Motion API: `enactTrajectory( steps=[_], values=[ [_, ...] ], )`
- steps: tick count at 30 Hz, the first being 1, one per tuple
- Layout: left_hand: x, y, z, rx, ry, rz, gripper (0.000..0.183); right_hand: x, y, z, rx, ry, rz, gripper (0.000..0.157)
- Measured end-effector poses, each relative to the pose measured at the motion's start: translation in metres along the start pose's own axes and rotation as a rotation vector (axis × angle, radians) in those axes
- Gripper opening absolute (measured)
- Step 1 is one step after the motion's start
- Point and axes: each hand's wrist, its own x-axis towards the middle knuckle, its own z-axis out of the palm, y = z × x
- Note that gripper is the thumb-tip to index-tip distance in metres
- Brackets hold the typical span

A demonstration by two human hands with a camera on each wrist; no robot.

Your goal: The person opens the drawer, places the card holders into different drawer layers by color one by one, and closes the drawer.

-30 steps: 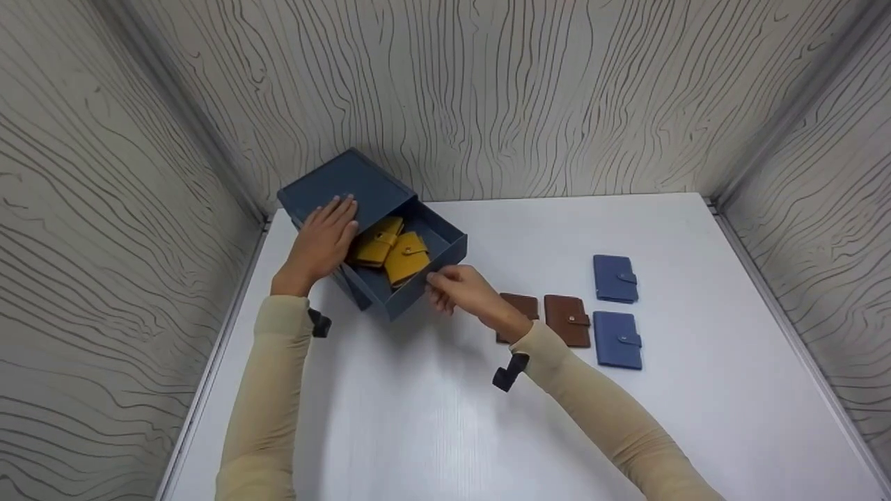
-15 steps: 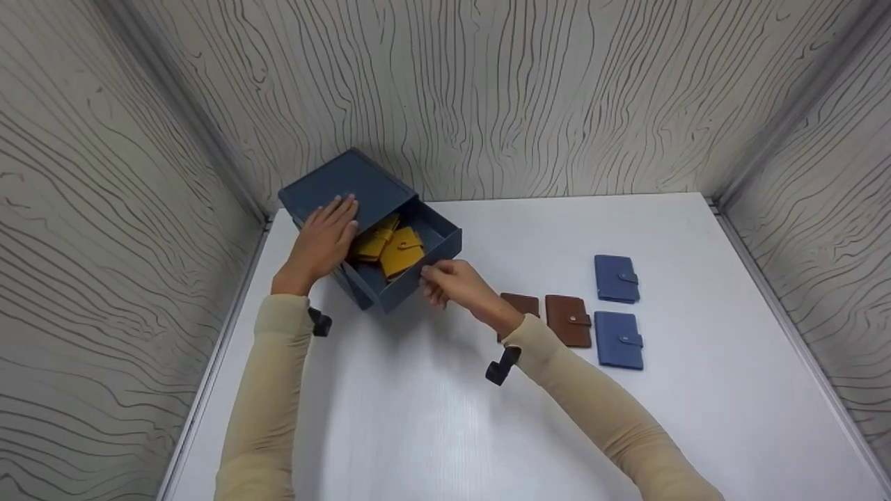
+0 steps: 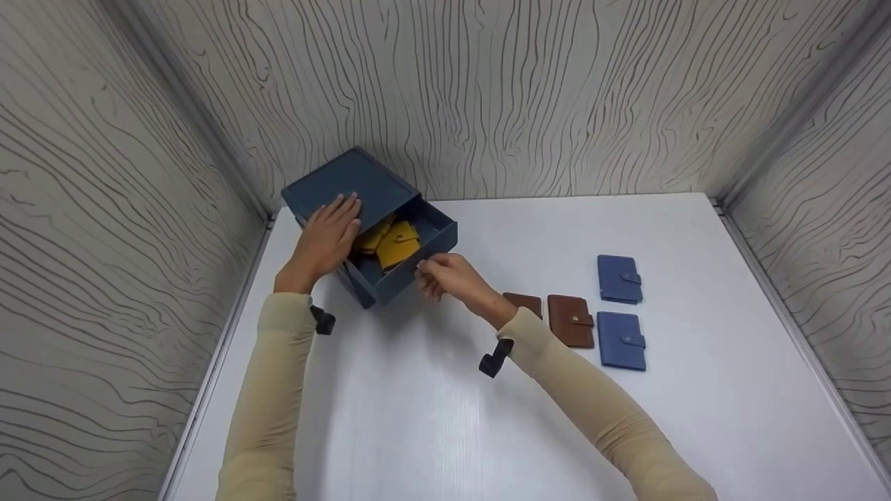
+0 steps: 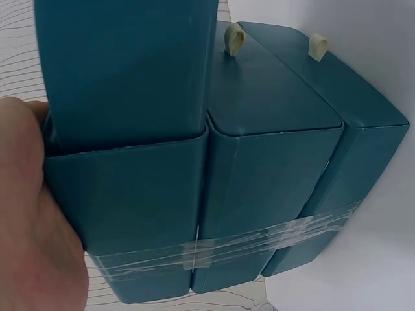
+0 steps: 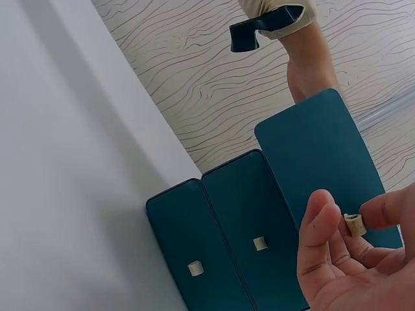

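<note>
A dark blue drawer unit [image 3: 351,177] stands at the back left, its top drawer [image 3: 405,275] pulled partway out. Inside lie two yellow card wallets [image 3: 399,245], snap straps showing, one partly under the unit's top. My left hand [image 3: 326,238] rests on that top with fingers straight. At the drawer's front, my right hand [image 3: 452,280] has thumb and fingers on either side of a small cream pull tab [image 5: 355,225], pinching it. Two lower drawers [image 5: 243,204] sit pushed in, each with its own cream tab.
Two brown wallets [image 3: 572,323] lie right of centre on the white table [image 3: 431,417], one partly behind my right wrist. Two blue wallets [image 3: 619,278] lie farther right. Clear tape [image 4: 285,233] runs round the unit's side. Wood-grain panels [image 3: 522,104] enclose the table's back and sides.
The top drawer has slid a little farther into the unit, my right hand moving with it to the upper left. My left hand has stayed on the unit's top.
</note>
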Motion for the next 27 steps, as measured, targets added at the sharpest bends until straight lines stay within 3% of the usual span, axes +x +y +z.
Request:
enactTrajectory(
  steps=[27],
  values=[
    [0.002, 0.0, 0.0, 0.003, -0.022, -0.015, 0.057, 0.029, -0.012, 0.012, -0.031, -0.012, -0.026, 0.031]
  ],
)
